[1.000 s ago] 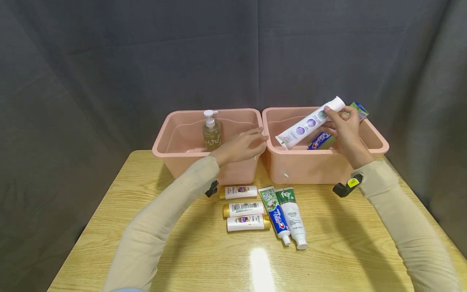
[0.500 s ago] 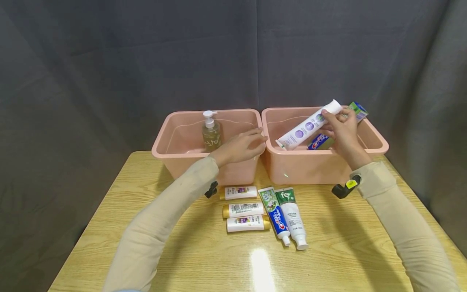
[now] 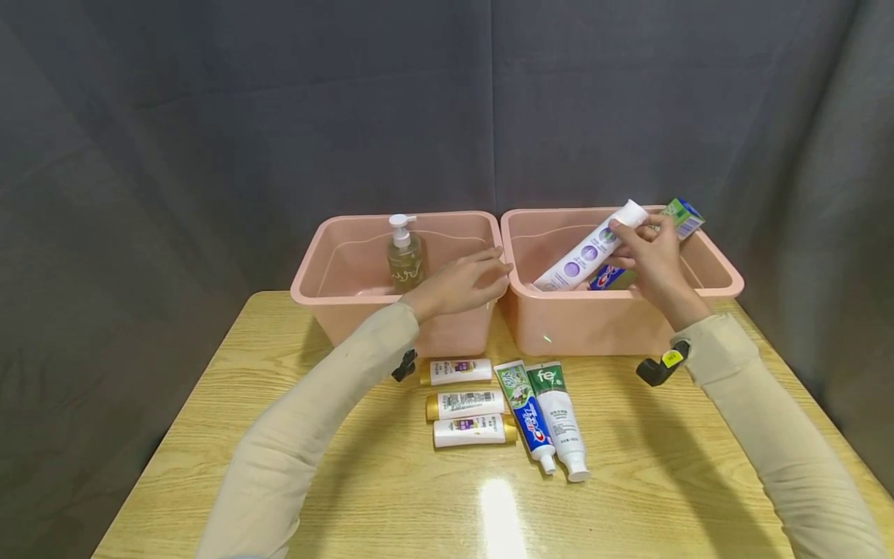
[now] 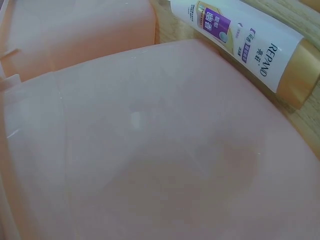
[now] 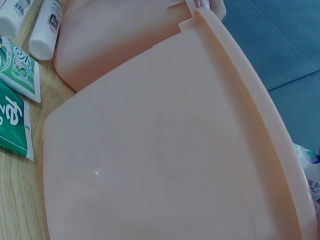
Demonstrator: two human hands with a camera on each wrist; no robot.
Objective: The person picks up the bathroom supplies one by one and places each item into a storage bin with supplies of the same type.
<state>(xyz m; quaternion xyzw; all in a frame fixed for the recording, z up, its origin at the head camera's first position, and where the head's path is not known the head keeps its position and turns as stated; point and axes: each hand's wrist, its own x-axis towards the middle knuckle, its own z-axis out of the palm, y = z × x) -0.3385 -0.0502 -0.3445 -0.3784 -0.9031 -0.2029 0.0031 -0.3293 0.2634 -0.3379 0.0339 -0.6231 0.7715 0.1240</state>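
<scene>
Since prev. frame: white tube (image 3: pixel 583 255) is sitting lower, its capped end dipping twd the R bin (image 3: pixel 594 324) & its crimped end slipping in behind the front rim; your R hand (image 3: pixel 658 260) is travelling down w/ it. Your L hand (image 3: pixel 461 282) is staying put.

Pos.: tube is lying aslant in the R bin's mouth, cap twd the back R corner, crimp near the front L corner. Green-and-blue box (image 3: pixel 681 218) is leaning behind it, poking past the rim at back R; contact w/ tube, can't tell.

Hands: apart. R is pinching the tube just below the cap, thumb on the printed face, fingers behind. L is holding no tube, fingers lying relaxed where the 2 rims are meeting; pressing on the rim or not, can't tell.

Handling (est.): prob. light, soft & squeezable along the body, stiffer at the cap end, a bit slick, not fragile. You're taking hold in a good spot; squeezing mid-body would risk denting.

Desk (image 3: pixel 391 497): between bins & front edge, 3 small white-and-gold tubes (image 3: pixel 469 432) are lying beside a blue-green tube (image 3: pixel 529 423) & a green-white tube (image 3: pixel 562 423). L bin (image 3: pixel 447 335) is holding a pump btl (image 3: pixel 407 260), upright.
</scene>
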